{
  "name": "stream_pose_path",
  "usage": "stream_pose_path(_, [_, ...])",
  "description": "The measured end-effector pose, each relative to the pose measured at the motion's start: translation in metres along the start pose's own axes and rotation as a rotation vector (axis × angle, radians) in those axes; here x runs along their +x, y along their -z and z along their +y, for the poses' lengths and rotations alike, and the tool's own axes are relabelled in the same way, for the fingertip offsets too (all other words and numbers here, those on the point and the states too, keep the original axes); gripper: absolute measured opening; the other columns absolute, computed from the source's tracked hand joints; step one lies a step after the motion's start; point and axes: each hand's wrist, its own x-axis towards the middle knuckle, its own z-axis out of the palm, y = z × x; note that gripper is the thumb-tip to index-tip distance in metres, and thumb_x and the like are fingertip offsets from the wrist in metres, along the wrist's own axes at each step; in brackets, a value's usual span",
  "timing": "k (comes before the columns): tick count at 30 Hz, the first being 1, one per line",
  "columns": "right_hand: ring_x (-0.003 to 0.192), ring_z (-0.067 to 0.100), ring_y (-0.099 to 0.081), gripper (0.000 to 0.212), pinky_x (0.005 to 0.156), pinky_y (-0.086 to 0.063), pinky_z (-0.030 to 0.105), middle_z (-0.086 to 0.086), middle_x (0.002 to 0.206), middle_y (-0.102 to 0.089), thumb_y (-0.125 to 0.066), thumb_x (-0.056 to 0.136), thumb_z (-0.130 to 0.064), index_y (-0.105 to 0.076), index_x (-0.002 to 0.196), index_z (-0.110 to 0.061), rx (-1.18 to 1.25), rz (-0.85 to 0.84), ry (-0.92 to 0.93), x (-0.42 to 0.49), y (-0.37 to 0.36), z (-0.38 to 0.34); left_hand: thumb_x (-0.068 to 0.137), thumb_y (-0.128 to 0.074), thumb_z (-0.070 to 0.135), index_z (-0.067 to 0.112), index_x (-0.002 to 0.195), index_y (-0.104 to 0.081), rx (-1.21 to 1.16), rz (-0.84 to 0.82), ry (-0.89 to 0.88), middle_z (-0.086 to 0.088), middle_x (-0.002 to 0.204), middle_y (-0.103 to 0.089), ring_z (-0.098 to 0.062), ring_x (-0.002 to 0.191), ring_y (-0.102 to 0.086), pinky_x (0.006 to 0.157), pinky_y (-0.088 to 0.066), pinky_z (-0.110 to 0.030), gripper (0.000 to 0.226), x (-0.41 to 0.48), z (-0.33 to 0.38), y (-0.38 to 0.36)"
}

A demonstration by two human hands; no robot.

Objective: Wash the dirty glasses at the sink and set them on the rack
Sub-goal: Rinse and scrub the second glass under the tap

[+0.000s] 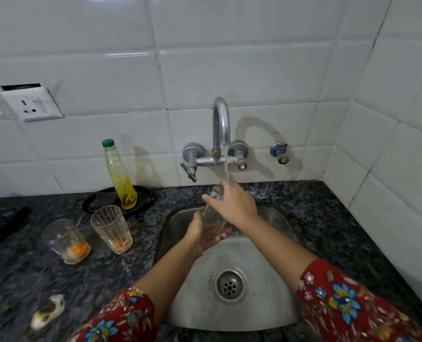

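Now rinsing, by the look of it: one clear glass [213,211] held tilted over the sink [261,262], mouth toward the far wall, right under the stream from the tap [221,124]. Left hand [202,236] cupped beneath the base, fingers wrapped round the lower wall. Right hand [232,202] closed over the upper part near the rim, fingers curled round the far side.

Best done by turning the glass slowly under the water so every side gets flushed, rubbing rim and inner wall with the fingertips. Firm grip at the base: wet glass probably slippery. Kept low over the basin, clear of the spout.

Two more dirty glasses [90,234] waiting on the counter [303,213] to the left, orange dregs in both, soap bottle [120,174] just beyond. No rack in view.
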Motion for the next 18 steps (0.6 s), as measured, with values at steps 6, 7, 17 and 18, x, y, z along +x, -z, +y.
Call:
stream_pose_path(6, [0.100, 0.019, -0.060, 0.055, 0.076, -0.046, 0.032, -0.001, 0.118, -0.059, -0.056, 0.082, -0.062, -0.046, 0.119, -0.024, 0.214, -0.040, -0.031, -0.005, -0.001, 0.016, 0.100, -0.032, 0.055, 0.001, 0.122, -0.057, -0.076, 0.003, -0.008, -0.014, 0.101, -0.066, -0.026, 0.086, -0.065, 0.069, -0.054, -0.031, 0.064, 0.004, 0.009, 0.002])
stream_pose_path(7, [0.096, 0.016, -0.060, 0.054, 0.077, -0.049, 0.032, -0.002, 0.119, -0.059, -0.061, 0.080, -0.061, -0.043, 0.118, -0.027, 0.325, -0.083, -0.034, -0.012, -0.002, 0.026, 0.098, -0.040, 0.054, 0.005, 0.118, -0.059, -0.085, 0.021, -0.056, -0.013, 0.106, -0.066, -0.027, 0.096, -0.064, 0.076, -0.052, -0.034, 0.056, 0.005, 0.011, 0.002])
stream_pose_path(17, [0.065, 0.009, -0.062, 0.058, 0.054, -0.046, 0.026, -0.007, 0.083, -0.064, -0.074, 0.056, -0.033, -0.049, 0.107, -0.022, 0.480, -0.315, -0.225, -0.062, -0.026, 0.061, 0.067, -0.087, 0.024, 0.003, 0.114, -0.063, 0.273, -0.087, -0.225, -0.010, 0.099, -0.072, -0.022, 0.084, -0.070, 0.064, -0.055, -0.028, 0.056, -0.007, 0.013, -0.033])
stream_pose_path(18, [0.057, 0.011, -0.059, 0.054, 0.050, -0.044, 0.025, -0.001, 0.079, -0.065, -0.072, 0.059, -0.026, -0.051, 0.108, -0.016, 0.681, -0.421, -0.242, -0.063, -0.020, 0.060, 0.066, -0.086, 0.028, 0.003, 0.111, -0.065, 0.270, -0.145, -0.181, -0.010, 0.096, -0.071, -0.021, 0.081, -0.069, 0.065, -0.055, -0.028, 0.056, -0.004, 0.015, -0.030])
